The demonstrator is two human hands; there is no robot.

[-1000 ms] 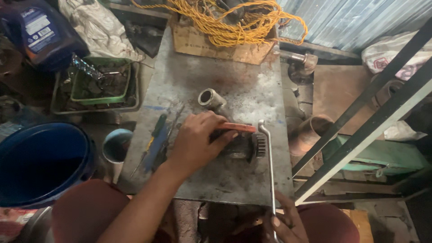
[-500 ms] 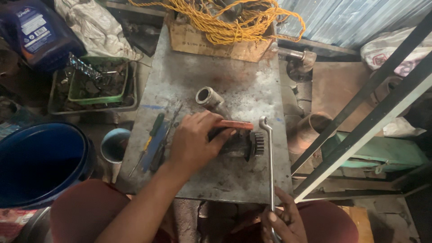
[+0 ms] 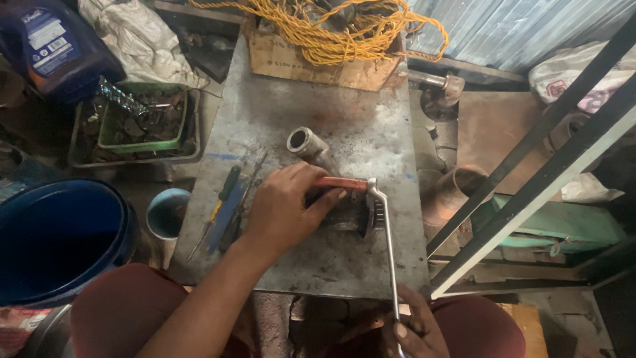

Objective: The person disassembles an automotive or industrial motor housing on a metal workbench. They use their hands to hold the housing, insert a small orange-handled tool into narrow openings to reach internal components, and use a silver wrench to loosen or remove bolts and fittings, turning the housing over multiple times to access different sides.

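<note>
My left hand [image 3: 288, 209] presses down on a dark geared metal part [image 3: 361, 215] lying on a grey metal plate [image 3: 371, 126], fingers over an orange-red handle [image 3: 344, 183]. My right hand [image 3: 414, 330], at the bottom edge, grips the end of a long silver socket wrench [image 3: 387, 245]. The wrench's bent head meets the geared part near the orange handle. A short metal pipe piece [image 3: 303, 142] lies just beyond my left hand.
A screwdriver with a green handle [image 3: 222, 199] and other thin tools lie left of my hand. A blue bucket [image 3: 56, 238], small blue cup [image 3: 167, 211], green tray of parts [image 3: 142, 119], blue jug [image 3: 50, 46] sit left. Yellow rope [image 3: 331, 30] on a cardboard box lies behind.
The view has shifted slightly. My right hand has come further into view on the wrench handle, and my left hand stays pressed on the part.
</note>
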